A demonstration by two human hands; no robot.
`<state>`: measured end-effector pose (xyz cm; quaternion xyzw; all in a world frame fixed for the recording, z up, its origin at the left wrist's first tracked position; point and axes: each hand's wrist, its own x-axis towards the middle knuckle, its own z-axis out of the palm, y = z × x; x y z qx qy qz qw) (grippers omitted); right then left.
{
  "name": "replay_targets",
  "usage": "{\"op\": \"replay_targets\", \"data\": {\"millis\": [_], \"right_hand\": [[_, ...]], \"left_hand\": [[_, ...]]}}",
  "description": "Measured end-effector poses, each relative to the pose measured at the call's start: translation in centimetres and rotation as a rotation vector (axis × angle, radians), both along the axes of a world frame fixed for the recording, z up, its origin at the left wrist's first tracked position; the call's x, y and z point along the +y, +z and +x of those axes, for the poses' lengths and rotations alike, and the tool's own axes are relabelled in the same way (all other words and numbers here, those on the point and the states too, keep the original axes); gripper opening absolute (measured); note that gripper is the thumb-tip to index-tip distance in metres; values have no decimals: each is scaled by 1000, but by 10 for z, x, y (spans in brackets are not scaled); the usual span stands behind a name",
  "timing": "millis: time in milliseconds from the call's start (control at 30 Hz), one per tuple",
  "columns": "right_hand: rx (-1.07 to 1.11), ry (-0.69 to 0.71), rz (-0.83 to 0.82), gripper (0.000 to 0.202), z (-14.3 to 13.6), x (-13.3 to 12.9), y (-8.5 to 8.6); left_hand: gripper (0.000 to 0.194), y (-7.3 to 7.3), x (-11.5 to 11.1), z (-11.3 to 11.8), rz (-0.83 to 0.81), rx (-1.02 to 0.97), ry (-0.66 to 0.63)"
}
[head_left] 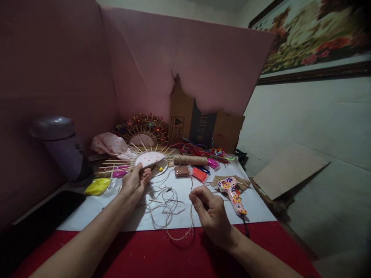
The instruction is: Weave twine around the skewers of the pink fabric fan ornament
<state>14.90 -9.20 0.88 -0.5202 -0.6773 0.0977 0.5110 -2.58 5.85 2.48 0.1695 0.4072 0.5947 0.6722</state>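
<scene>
My left hand (136, 180) is closed on the lower edge of a half-round piece (150, 158) covered in pink-dotted white cloth, with thin wooden sticks fanning out from its curved edge. Between thumb and forefinger, my right hand (210, 212) pinches a strand of brown twine (191, 216). From there the twine hangs down and runs into loose loops (169, 204) on the white sheet. Just behind my left fingers lies a small yellow ball (160, 169). A spool of twine (189, 160) rests on its side further back.
A flower-patterned glue gun (232, 193) lies right of my right hand. Packets of brown (182, 172), red (199, 174) and yellow clay (97, 186) lie around. At the back stand a decorated stick fan (145, 131) and torn cardboard (203, 127). A lidded bottle (65, 150) stands left.
</scene>
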Motion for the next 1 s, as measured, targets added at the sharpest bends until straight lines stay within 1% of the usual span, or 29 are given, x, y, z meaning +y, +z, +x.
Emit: {"op": "replay_targets", "data": {"millis": [100, 167, 233, 300, 400, 500, 600, 700, 867, 1000], "right_hand": [[58, 13, -31, 16, -1, -1, 2], [148, 28, -73, 20, -1, 1, 4], [282, 48, -130, 23, 0, 4, 4], [423, 58, -164, 25, 3, 10, 3], [584, 24, -176, 29, 11, 21, 2], [714, -15, -216, 28, 19, 29, 4], [803, -29, -239, 25, 24, 31, 9], [830, -35, -220, 24, 25, 31, 13], [872, -28, -119, 20, 24, 32, 13], [923, 17, -47, 17, 25, 33, 11]], "left_hand": [[7, 4, -8, -2, 119, 27, 60], [7, 8, -12, -4, 231, 32, 74], [8, 12, -16, -7, 355, 15, 29], [11, 14, -19, -9, 428, -23, -74], [15, 14, -23, -9, 422, -58, -244], [18, 11, -28, -6, 415, -54, -326], [21, 9, -32, 0, 381, -32, -327], [23, 9, -35, 3, 347, -18, -305], [23, 5, -35, 4, 329, 5, -282], [22, 2, -32, 3, 344, 5, -284]]}}
